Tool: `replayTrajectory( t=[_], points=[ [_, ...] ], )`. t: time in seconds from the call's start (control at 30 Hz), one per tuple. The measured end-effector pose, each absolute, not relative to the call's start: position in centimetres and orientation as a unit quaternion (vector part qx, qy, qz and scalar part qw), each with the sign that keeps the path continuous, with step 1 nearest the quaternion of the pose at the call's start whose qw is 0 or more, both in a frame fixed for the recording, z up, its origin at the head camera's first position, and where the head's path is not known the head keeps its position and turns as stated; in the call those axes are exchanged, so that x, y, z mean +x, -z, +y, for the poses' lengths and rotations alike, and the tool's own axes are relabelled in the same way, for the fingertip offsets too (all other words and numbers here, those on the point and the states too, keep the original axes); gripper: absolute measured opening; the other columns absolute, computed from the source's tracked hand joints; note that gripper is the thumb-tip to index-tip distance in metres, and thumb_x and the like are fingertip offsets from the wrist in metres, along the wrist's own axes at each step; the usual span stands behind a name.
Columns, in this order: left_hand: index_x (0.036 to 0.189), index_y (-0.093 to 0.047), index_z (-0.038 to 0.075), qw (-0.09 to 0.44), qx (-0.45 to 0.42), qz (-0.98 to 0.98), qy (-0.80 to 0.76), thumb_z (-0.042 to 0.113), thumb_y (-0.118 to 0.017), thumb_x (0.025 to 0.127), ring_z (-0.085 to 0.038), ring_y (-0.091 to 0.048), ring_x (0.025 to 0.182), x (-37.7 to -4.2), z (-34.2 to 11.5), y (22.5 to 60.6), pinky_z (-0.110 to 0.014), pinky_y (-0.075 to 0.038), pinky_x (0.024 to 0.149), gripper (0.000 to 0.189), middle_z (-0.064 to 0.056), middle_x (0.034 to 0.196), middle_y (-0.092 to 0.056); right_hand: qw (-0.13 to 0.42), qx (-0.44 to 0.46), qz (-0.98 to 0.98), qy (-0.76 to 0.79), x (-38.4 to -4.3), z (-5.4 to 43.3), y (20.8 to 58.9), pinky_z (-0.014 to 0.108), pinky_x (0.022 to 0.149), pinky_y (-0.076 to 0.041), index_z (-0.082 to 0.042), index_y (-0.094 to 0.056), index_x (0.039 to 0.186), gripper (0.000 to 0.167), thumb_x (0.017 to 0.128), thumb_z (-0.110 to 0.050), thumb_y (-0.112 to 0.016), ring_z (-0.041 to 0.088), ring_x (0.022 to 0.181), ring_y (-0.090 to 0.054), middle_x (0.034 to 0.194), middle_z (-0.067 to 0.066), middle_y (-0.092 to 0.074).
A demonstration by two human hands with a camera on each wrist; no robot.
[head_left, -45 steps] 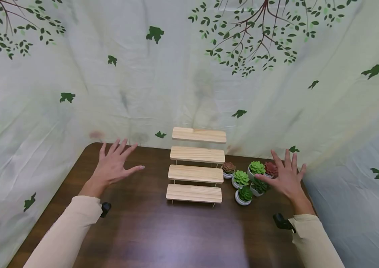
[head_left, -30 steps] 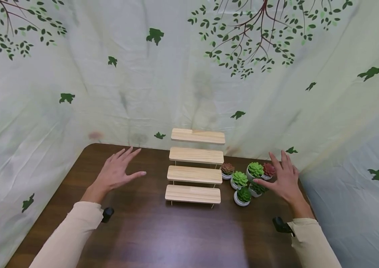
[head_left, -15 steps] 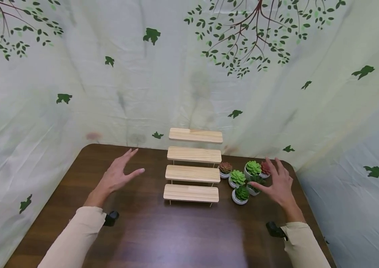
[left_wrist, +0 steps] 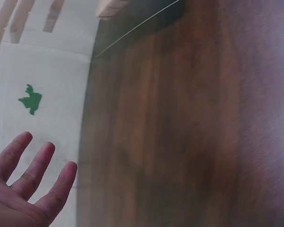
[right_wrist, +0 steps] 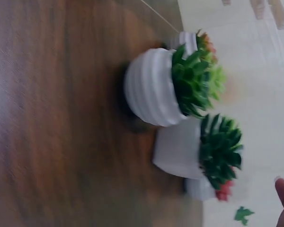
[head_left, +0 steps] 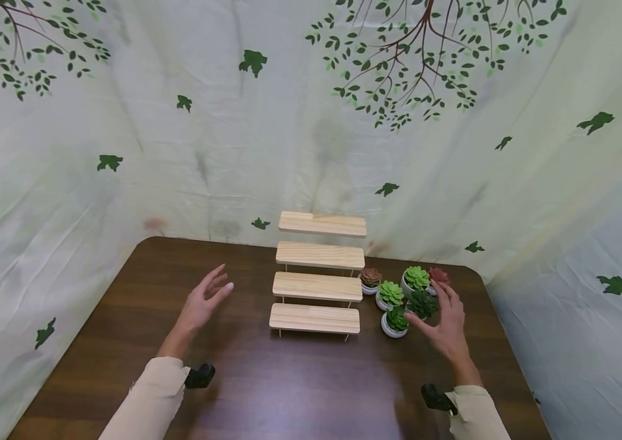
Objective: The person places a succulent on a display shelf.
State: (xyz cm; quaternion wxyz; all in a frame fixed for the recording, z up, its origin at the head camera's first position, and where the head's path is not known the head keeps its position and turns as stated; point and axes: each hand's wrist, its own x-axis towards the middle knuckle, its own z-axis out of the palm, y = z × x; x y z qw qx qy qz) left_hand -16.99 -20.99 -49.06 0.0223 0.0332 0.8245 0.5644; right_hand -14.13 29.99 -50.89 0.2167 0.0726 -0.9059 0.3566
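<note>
In the head view my left hand (head_left: 200, 307) hovers over the left half of the table, fingers relaxed and holding nothing. My right hand (head_left: 446, 325) is held just to the right of a cluster of potted succulents, thumb and fingers spread apart around air. Nearest to it are a dark green succulent (head_left: 422, 304) and a front green succulent (head_left: 396, 318) in a ribbed white pot (right_wrist: 150, 88). Behind them are a light green succulent (head_left: 390, 293), another bright green succulent (head_left: 416, 277), a brown succulent (head_left: 370, 277) and a red succulent (head_left: 439, 275), partly hidden by my fingers.
A stepped wooden display stand (head_left: 317, 286) with several pale shelves on thin metal legs stands mid-table, left of the succulents. The dark wooden table (head_left: 288, 385) ends at a pale curtain (head_left: 211, 153) printed with leaves and branches. A black wrist camera (head_left: 199, 376) sits on the left wrist.
Both hands have drawn nearer the body and inward, their spread fingers coming closer together. The right hand is lower, beside the succulents. Pots and stand have stayed in place; the view shifted slightly.
</note>
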Motion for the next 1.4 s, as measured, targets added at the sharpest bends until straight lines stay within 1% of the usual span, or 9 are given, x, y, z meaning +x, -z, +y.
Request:
replayTrajectory(
  t=[0.13, 0.27, 0.37, 0.53, 0.63, 0.87, 1.13, 1.2, 1.4],
  points=[
    [0.151, -0.026, 0.008, 0.031, 0.021, 0.788, -0.615, 0.027, -0.051, 0.101, -0.038, -0.041, 0.132, -16.7, -20.5, 50.3, -0.058, -0.035, 0.106, 0.059, -0.027, 0.145, -0.040, 0.244, 0.063, -0.888, -0.384, -13.6, 29.7, 52.1, 0.064, 0.097, -0.027, 0.002, -0.042, 0.139, 0.085, 0.067, -0.013, -0.085, 0.043, 0.125, -0.034, 0.136, 0.028, -0.038],
    [0.147, -0.032, 0.003, 0.027, 0.013, 0.762, -0.646, 0.021, -0.049, 0.102, -0.015, -0.053, 0.120, -16.5, -19.7, 51.2, -0.057, -0.039, 0.103, 0.051, -0.029, 0.143, -0.040, 0.268, 0.054, -0.870, -0.410, -13.2, 29.2, 53.0, 0.051, 0.093, -0.033, 0.006, -0.045, 0.135, 0.082, 0.065, -0.005, -0.085, 0.041, 0.118, -0.039, 0.130, 0.030, -0.043],
    [0.143, -0.036, 0.000, 0.030, 0.001, 0.743, -0.669, 0.019, -0.048, 0.102, -0.003, -0.052, 0.112, -16.2, -18.9, 51.9, -0.055, -0.039, 0.103, 0.047, -0.030, 0.143, -0.040, 0.288, 0.036, -0.860, -0.421, -12.9, 28.7, 53.6, 0.039, 0.088, -0.035, 0.006, -0.047, 0.133, 0.079, 0.065, -0.004, -0.085, 0.039, 0.112, -0.043, 0.124, 0.029, -0.046],
    [0.143, -0.034, -0.002, 0.064, -0.017, 0.707, -0.704, 0.017, -0.049, 0.101, -0.028, -0.044, 0.128, -15.8, -17.6, 53.5, -0.054, -0.040, 0.103, 0.049, -0.029, 0.145, -0.037, 0.304, -0.003, -0.847, -0.437, -12.5, 28.0, 54.9, 0.032, 0.087, -0.036, 0.006, -0.049, 0.130, 0.075, 0.065, -0.003, -0.086, 0.035, 0.111, -0.045, 0.119, 0.026, -0.049],
    [0.144, -0.034, -0.001, 0.072, -0.020, 0.687, -0.723, 0.016, -0.051, 0.101, -0.038, -0.041, 0.129, -15.6, -16.9, 54.2, -0.053, -0.042, 0.102, 0.049, -0.028, 0.145, -0.038, 0.304, -0.016, -0.840, -0.449, -12.3, 27.6, 55.5, 0.031, 0.090, -0.035, 0.006, -0.049, 0.130, 0.073, 0.067, -0.003, -0.085, 0.036, 0.113, -0.045, 0.120, 0.026, -0.049],
    [0.143, -0.035, 0.000, 0.084, -0.031, 0.661, -0.745, 0.015, -0.053, 0.099, -0.036, -0.057, 0.112, -15.1, -15.7, 55.3, -0.047, -0.049, 0.095, 0.050, -0.030, 0.140, -0.044, 0.290, -0.062, -0.832, -0.469, -11.6, 26.8, 56.4, 0.019, 0.082, -0.037, 0.001, -0.050, 0.130, 0.070, 0.069, -0.004, -0.084, 0.019, 0.098, -0.047, 0.113, 0.017, -0.052],
    [0.141, -0.038, -0.001, 0.068, -0.056, 0.637, -0.765, 0.008, -0.057, 0.097, -0.027, -0.067, 0.094, -14.5, -14.1, 57.0, -0.035, -0.056, 0.084, 0.049, -0.030, 0.124, -0.058, 0.254, -0.115, -0.807, -0.520, -11.3, 26.3, 57.7, 0.024, 0.079, -0.040, 0.003, -0.051, 0.117, 0.057, 0.072, -0.007, -0.084, 0.016, 0.095, -0.048, 0.108, 0.016, -0.056],
    [0.140, -0.039, -0.002, 0.063, -0.066, 0.629, -0.772, 0.007, -0.058, 0.096, -0.024, -0.068, 0.089, -14.3, -13.6, 57.5, -0.033, -0.057, 0.081, 0.049, -0.024, 0.114, -0.064, 0.229, -0.133, -0.807, -0.527, -11.3, 26.2, 58.0, 0.020, 0.079, -0.039, 0.002, -0.050, 0.118, 0.057, 0.074, -0.011, -0.084, 0.012, 0.096, -0.048, 0.111, 0.015, -0.056],
    [0.138, -0.040, -0.008, 0.064, -0.085, 0.594, -0.798, 0.004, -0.056, 0.096, -0.017, -0.068, 0.081, -13.8, -12.5, 58.2, -0.027, -0.057, 0.076, 0.046, -0.003, 0.093, -0.068, 0.164, -0.143, -0.806, -0.550, -10.9, 25.5, 57.5, 0.023, 0.085, -0.042, 0.004, -0.044, 0.130, 0.067, 0.077, -0.009, -0.082, 0.029, 0.110, -0.051, 0.124, 0.022, -0.055]
  ],
)
